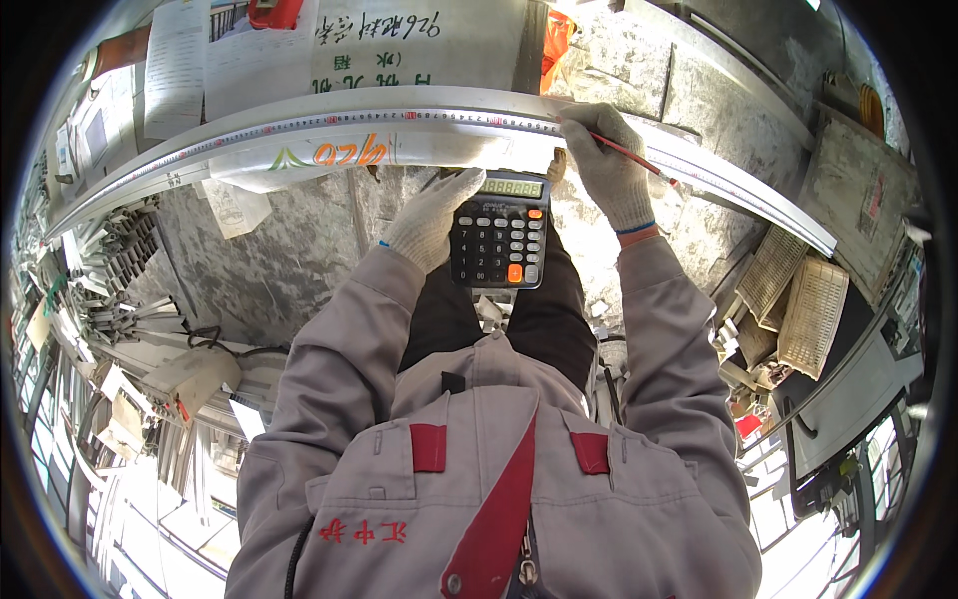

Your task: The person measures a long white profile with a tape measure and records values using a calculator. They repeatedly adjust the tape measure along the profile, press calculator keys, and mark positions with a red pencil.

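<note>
My left hand [431, 222], in a whitish knit glove, holds a black calculator [507, 232] by its left side, thumb along the top corner. The calculator's display is lit with digits, and its keys face up. My right hand [605, 172], gloved the same way, is closed around a thin red pen or pencil [634, 157] whose far end points down to the right. That hand rests at a long measuring scale [399, 116] that curves across the view along a pale metal profile [718, 180]. The writing tip is hard to make out beside my fingers.
Behind the profile lie papers [175, 70] and a pale sheet with handwriting [419, 45]. Stacked metal profile ends [110, 255] fill the left side. At right stand two woven baskets [813, 317] near a grey board [858, 200]. An orange bag [557, 50] sits at the back.
</note>
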A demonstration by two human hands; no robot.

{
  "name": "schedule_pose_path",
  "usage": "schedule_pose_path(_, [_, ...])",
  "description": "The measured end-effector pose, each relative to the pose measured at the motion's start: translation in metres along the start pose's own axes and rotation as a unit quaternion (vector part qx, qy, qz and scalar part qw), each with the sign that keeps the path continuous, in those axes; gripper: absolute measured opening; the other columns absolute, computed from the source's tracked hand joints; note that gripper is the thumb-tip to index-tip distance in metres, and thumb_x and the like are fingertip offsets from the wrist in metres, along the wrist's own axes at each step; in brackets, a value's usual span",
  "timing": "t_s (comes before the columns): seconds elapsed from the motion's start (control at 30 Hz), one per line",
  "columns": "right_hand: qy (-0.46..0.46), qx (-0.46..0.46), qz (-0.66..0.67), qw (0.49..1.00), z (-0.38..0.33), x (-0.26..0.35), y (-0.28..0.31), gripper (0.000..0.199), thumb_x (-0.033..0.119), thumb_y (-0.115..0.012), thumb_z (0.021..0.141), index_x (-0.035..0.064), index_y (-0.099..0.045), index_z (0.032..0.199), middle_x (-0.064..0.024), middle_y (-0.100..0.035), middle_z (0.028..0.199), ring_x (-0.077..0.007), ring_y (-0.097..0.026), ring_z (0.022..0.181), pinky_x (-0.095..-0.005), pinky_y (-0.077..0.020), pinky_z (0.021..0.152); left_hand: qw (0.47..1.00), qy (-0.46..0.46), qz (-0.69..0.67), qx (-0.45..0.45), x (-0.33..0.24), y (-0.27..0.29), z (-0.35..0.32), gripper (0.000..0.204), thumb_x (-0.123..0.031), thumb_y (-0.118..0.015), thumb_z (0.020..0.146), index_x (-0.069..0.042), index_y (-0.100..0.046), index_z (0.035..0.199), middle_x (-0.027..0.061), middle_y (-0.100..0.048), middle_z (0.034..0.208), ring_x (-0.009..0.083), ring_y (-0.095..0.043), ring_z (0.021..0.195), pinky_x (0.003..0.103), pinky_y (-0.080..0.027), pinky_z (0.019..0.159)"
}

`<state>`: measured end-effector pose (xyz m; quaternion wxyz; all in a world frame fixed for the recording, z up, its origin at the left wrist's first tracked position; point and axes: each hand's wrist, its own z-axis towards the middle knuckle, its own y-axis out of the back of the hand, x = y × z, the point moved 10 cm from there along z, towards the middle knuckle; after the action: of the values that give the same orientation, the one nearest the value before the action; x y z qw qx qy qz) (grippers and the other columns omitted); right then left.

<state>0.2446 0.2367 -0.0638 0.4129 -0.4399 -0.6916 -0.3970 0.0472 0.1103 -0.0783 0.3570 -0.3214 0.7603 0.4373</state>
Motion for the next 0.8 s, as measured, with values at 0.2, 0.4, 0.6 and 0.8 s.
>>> schedule_pose_path(0.2, [0.018,-0.007,-0.022,1.000,0.001,0.004,-0.003,0.007,0.007,-0.067,0.099,0.0027,-0.071,0.103,-0.0047,-0.072,0.090,-0.0096,-0.062,0.081,-0.0286,-0.0539,0.077,0.691,0.337,-0.639,-0.034,0.027,-0.040,-0.012,0.044,-0.026,-0.068,0.103,0.001,-0.058,0.138,0.0108,-0.069,0.124,0.0165,-0.071,0.106,0.033,-0.061,0.087])
schedule_pose_path(0.4, [0.033,-0.012,-0.051,0.998,0.000,0.005,-0.002,0.006,0.007,-0.068,0.099,0.0028,-0.071,0.102,-0.0062,-0.073,0.090,-0.0102,-0.064,0.081,-0.0289,-0.0546,0.076,0.720,0.316,-0.616,-0.052,0.021,-0.030,-0.008,0.045,-0.027,-0.068,0.103,0.001,-0.059,0.137,0.0110,-0.069,0.123,0.0166,-0.071,0.102,0.033,-0.062,0.085])
schedule_pose_path(0.6, [0.062,-0.074,-0.078,0.992,-0.004,0.001,0.010,0.010,0.008,-0.067,0.101,0.0013,-0.072,0.105,-0.0065,-0.073,0.095,-0.0130,-0.067,0.087,-0.0294,-0.0553,0.081,0.705,0.340,-0.618,-0.079,0.042,-0.033,-0.018,0.046,-0.026,-0.069,0.103,0.002,-0.060,0.137,0.0115,-0.068,0.124,0.0172,-0.071,0.102,0.033,-0.062,0.086])
schedule_pose_path(0.8, [-0.027,-0.084,0.036,0.996,-0.032,-0.003,0.019,0.023,0.014,-0.063,0.105,0.0018,-0.071,0.122,-0.0050,-0.073,0.099,-0.0120,-0.066,0.088,-0.0285,-0.0550,0.082,0.655,0.349,-0.666,-0.076,0.036,-0.032,-0.026,0.041,-0.025,-0.069,0.103,0.001,-0.062,0.134,0.0114,-0.070,0.121,0.0187,-0.072,0.100,0.035,-0.063,0.085])
